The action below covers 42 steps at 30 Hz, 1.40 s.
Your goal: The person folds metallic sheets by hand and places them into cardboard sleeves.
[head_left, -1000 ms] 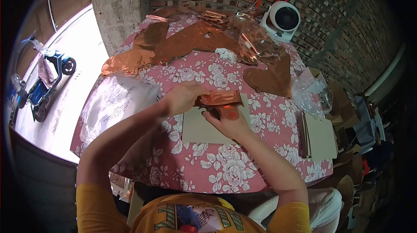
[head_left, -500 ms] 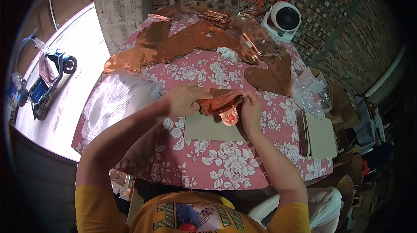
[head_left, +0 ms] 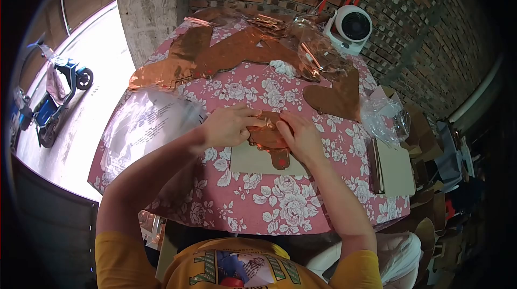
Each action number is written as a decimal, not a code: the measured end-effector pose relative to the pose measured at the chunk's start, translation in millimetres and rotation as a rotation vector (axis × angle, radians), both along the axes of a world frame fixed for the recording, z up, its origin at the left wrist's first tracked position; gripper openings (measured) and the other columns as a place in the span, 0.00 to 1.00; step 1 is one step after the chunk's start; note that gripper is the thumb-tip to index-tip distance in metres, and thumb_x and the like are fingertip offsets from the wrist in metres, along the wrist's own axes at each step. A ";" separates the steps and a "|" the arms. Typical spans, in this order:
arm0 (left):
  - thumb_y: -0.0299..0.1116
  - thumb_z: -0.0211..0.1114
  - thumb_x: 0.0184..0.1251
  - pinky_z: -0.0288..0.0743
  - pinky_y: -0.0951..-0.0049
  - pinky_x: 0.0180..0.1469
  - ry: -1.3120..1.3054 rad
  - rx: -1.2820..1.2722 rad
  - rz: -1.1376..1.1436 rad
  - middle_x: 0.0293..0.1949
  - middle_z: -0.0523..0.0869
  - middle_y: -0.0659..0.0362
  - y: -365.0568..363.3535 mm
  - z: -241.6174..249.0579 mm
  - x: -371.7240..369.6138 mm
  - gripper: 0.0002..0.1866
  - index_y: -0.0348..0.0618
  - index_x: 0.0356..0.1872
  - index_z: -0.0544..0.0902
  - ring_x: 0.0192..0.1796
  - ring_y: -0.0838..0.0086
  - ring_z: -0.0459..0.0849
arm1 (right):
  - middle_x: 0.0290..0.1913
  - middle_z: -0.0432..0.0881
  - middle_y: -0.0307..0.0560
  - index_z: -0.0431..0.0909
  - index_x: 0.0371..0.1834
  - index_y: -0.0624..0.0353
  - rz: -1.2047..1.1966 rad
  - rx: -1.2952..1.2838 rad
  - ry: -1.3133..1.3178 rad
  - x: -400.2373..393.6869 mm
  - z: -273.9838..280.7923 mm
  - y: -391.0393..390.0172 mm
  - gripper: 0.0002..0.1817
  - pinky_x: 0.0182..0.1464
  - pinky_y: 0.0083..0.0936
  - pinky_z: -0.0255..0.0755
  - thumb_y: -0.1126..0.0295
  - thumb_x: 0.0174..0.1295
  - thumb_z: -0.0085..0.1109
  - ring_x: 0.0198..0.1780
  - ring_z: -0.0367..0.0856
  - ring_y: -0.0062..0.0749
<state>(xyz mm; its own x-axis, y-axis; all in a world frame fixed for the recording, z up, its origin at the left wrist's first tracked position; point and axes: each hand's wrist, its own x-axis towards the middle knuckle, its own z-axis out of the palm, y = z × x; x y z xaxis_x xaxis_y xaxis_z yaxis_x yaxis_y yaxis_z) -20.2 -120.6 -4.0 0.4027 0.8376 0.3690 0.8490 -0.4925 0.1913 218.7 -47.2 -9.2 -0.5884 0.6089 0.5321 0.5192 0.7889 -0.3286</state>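
A folded copper-coloured foil balloon [head_left: 269, 137] lies over a beige cardboard sheet [head_left: 245, 161] in the middle of the table. Its rounded tab [head_left: 280, 161], marked with a red spot, points towards me. My left hand [head_left: 229, 126] is closed on the balloon's left side, fingertips partly hidden by the foil and the hand itself. On the other side my right hand [head_left: 302, 137] is open, its fingers and thumb laid on the foil's upper right part.
Larger copper foil balloons [head_left: 231, 52] lie across the table's back, with a heart-shaped one [head_left: 336, 95] at right. Clear plastic bags [head_left: 151, 127] sit at left. Cardboard sheets [head_left: 396, 168] are stacked at right. A white fan [head_left: 353, 25] stands at the back right corner.
The foil balloon has gone from raised and stretched between both hands to flatter on the cardboard. My right hand has moved left from its right corner onto its surface; the tab now lies lower.
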 end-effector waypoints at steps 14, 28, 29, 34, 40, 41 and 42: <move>0.30 0.57 0.57 0.83 0.62 0.52 0.006 0.028 -0.002 0.61 0.81 0.63 1.7 -6.0 -1.6 0.25 0.60 0.58 0.82 0.59 0.68 0.79 | 0.55 0.83 0.57 0.79 0.49 0.67 -0.254 -0.155 -0.516 14.3 55.9 -22.4 0.23 0.60 0.42 0.76 0.54 0.68 0.56 0.61 0.79 0.53; 0.31 0.55 0.63 0.77 0.66 0.59 -0.233 -0.191 -0.002 0.56 0.85 0.57 14.0 -4.3 -14.3 0.23 0.54 0.60 0.82 0.56 0.63 0.82 | 0.76 0.58 0.65 0.55 0.75 0.70 0.003 -0.076 -0.379 3.7 -3.3 -17.4 0.43 0.78 0.42 0.49 0.41 0.72 0.44 0.78 0.53 0.56; 0.31 0.55 0.63 0.77 0.66 0.59 -0.231 -0.195 -0.005 0.56 0.85 0.57 20.6 -1.6 -18.0 0.23 0.54 0.60 0.82 0.56 0.63 0.82 | 0.76 0.57 0.65 0.55 0.75 0.70 0.000 -0.069 -0.386 3.4 -3.0 -17.8 0.43 0.78 0.42 0.49 0.41 0.73 0.44 0.79 0.52 0.56; 0.31 0.50 0.73 0.73 0.63 0.62 -0.704 -0.413 0.194 0.54 0.84 0.49 21.8 29.1 -7.2 0.20 0.40 0.63 0.77 0.56 0.59 0.82 | 0.76 0.58 0.65 0.55 0.75 0.70 -0.002 -0.052 -0.371 1.8 -4.5 -19.2 0.43 0.79 0.43 0.47 0.41 0.73 0.43 0.79 0.53 0.55; 0.48 0.47 0.80 0.48 0.57 0.79 -0.059 -0.242 0.030 0.76 0.61 0.44 0.9 -3.7 22.6 0.31 0.37 0.74 0.62 0.80 0.53 0.53 | 0.77 0.57 0.61 0.56 0.76 0.66 -0.025 -0.017 -0.369 2.2 -6.8 -21.4 0.42 0.77 0.54 0.46 0.41 0.72 0.44 0.79 0.54 0.53; 0.49 0.45 0.80 0.45 0.58 0.80 0.003 -0.210 0.054 0.76 0.59 0.45 -1.6 -7.9 22.2 0.31 0.38 0.75 0.61 0.80 0.54 0.52 | 0.77 0.57 0.60 0.56 0.77 0.65 -0.044 -0.026 -0.385 2.1 -5.1 -23.2 0.42 0.77 0.55 0.45 0.41 0.72 0.43 0.79 0.54 0.52; 0.50 0.44 0.81 0.43 0.59 0.80 0.064 -0.178 0.079 0.77 0.57 0.46 -4.4 -11.1 22.8 0.32 0.40 0.75 0.60 0.81 0.54 0.50 | 0.77 0.57 0.59 0.56 0.77 0.63 -0.061 -0.036 -0.402 1.7 -4.1 -24.6 0.42 0.76 0.57 0.45 0.41 0.72 0.43 0.79 0.54 0.51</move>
